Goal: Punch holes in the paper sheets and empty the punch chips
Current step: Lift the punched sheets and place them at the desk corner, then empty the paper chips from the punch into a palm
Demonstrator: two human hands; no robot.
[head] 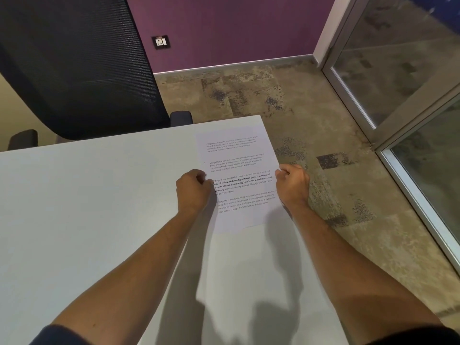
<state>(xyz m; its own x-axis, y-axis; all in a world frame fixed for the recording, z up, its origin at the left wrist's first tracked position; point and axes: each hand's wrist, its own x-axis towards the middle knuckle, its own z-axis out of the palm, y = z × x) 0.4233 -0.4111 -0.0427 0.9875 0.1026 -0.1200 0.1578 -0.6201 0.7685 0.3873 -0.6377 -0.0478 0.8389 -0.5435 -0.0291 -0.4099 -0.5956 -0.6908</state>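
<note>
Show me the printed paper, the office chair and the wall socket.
printed paper [239, 155], head view, upper text area.
office chair [79, 63], head view, mesh backrest.
wall socket [161, 42], head view, middle of the plate.

Two hands [193, 189], one printed sheet [239, 180]

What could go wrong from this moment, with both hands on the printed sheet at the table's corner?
1. The printed sheet overhangs the table edge on its right side; released there, it might slide to the carpet.
2. The left hand and right hand grip opposite edges, so uneven pulling may crease it.
3. No hole punch is in view.
</note>
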